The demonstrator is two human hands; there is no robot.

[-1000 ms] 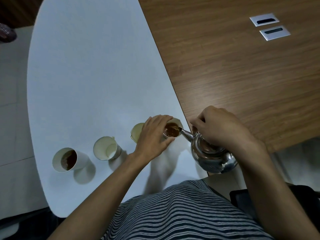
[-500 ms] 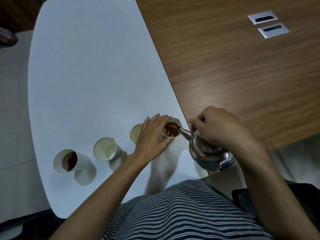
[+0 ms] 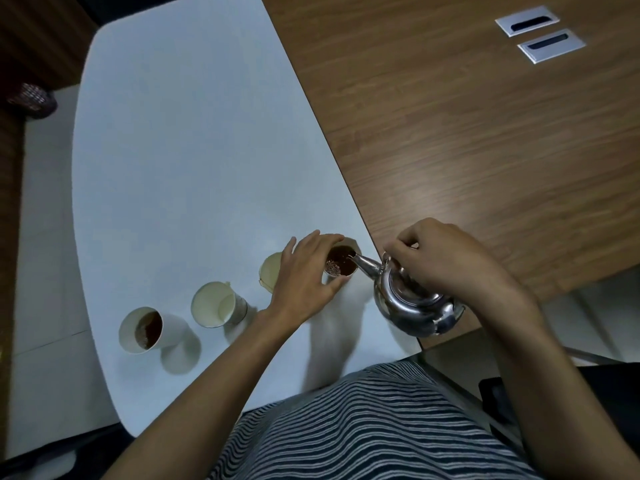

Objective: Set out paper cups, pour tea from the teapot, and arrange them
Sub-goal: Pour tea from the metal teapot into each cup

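Table (image 3: 194, 161) white, butted against wood desk; four paper cups in row near front edge. Teapot (image 3: 412, 299) still tilted, spout over rightmost cup (image 3: 341, 263); tea level there looks little changed from second ago, so pour continues, cup near full. Right hand (image 3: 446, 258) clenched on pot handle. Left hand (image 3: 306, 275) curled around that cup, steadying. Leftmost cup (image 3: 145, 329) holds tea; two middle cups (image 3: 213, 304) look empty, so roughly half poured.

The one head-worn camera looks steeply down and forward from close above the white counter (image 3: 194, 161), past a striped shirt (image 3: 363, 427).
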